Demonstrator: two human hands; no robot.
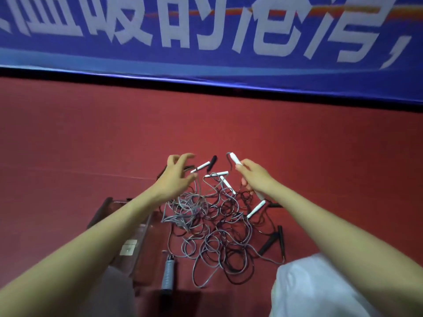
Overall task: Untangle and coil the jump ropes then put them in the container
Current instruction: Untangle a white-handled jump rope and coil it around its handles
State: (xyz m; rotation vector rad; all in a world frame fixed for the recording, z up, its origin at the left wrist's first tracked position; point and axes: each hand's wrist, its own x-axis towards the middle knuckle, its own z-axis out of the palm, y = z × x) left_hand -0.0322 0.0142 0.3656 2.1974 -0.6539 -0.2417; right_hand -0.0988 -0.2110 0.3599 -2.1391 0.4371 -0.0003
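A tangled heap of grey and black jump ropes lies on the red floor between my arms. My right hand grips a white handle that sticks up past my fingers, its grey cord hanging from the top end. My left hand hovers over the far left of the heap with fingers spread and curved, holding nothing, close to a white handle with a black tip. More white handles and black handles lie around the heap. A clear container stands at the left, partly hidden by my left forearm.
A grey ribbed handle lies near the container's front corner. A blue banner with white characters hangs along the far wall above the red floor. White cloth covers my knee at the lower right.
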